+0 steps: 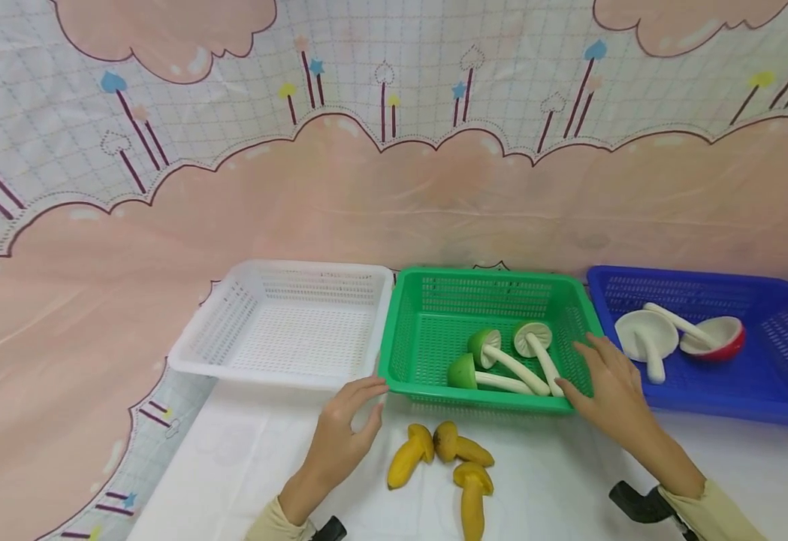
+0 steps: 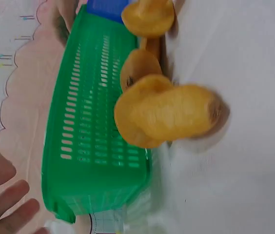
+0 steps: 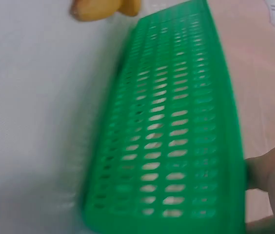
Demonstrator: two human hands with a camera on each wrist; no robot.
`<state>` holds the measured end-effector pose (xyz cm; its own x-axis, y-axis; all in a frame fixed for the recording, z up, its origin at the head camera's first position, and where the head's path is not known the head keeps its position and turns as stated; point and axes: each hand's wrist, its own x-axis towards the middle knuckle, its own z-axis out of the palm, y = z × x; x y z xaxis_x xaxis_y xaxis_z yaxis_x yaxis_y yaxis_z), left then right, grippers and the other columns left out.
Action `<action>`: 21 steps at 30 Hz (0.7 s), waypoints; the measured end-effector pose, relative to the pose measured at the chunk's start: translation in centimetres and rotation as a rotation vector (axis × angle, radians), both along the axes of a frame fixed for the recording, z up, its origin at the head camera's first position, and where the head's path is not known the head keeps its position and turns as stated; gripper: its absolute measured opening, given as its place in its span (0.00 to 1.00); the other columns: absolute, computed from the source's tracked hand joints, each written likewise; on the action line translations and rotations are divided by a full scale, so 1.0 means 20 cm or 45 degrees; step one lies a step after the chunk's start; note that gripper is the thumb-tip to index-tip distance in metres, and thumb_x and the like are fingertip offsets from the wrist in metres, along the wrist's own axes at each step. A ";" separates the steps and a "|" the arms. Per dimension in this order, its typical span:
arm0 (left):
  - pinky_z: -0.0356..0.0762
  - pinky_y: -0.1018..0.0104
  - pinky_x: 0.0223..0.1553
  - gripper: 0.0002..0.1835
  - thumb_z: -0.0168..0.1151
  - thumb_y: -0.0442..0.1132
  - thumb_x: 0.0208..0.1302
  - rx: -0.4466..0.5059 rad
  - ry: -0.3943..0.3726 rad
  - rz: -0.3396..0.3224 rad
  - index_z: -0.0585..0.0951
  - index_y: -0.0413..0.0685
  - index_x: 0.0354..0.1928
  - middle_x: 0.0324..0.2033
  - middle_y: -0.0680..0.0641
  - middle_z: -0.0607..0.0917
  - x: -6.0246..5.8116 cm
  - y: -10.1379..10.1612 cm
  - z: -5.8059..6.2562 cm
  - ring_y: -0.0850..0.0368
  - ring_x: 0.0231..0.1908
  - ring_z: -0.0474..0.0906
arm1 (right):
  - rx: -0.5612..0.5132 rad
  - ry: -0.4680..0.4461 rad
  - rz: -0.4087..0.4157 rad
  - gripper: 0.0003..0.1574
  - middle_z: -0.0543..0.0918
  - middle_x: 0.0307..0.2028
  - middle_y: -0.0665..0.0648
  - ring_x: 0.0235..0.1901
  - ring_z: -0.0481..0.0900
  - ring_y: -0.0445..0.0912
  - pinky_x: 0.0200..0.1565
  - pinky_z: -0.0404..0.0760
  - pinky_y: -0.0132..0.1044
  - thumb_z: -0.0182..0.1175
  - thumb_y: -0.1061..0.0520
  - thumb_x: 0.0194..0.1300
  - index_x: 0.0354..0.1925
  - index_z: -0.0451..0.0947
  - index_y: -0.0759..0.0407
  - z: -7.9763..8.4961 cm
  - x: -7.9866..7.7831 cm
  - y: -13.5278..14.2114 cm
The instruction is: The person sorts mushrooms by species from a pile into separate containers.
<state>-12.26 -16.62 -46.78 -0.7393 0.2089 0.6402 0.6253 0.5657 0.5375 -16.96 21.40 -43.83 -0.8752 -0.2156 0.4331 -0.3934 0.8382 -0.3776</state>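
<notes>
A green basket (image 1: pixel 488 402) holds several toy mushrooms with green caps and white stems, one of them a green-capped mushroom (image 1: pixel 463 372). My left hand (image 1: pixel 339 432) is at its front left corner, fingertips right at the rim and thumb apart from the fingers. At the front right corner is my right hand (image 1: pixel 613 391), with fingers spread over the side rim and thumb near the front rim. In the right wrist view part of that hand is hidden behind the rim. On the table before the basket lie three yellow mushrooms, the nearest a yellow mushroom (image 1: pixel 472 500).
Left of the green basket stands a white basket (image 1: pixel 285 373) with nothing in it. To the right, a blue basket (image 1: pixel 738 413) contains a white mushroom (image 1: pixel 647 338) and a red-capped mushroom (image 1: pixel 721 342). A patterned cloth (image 1: pixel 434 195) hangs behind; a white cloth (image 1: pixel 556 488) covers the table.
</notes>
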 end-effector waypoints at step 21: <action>0.73 0.51 0.53 0.22 0.69 0.29 0.47 -0.070 -0.515 0.070 0.81 0.47 0.48 0.52 0.46 0.79 0.27 0.13 -0.12 0.50 0.52 0.76 | 0.113 -0.088 -0.090 0.46 0.49 0.68 0.77 0.70 0.40 0.64 0.67 0.38 0.60 0.45 0.43 0.72 0.69 0.47 0.78 -0.12 0.06 0.08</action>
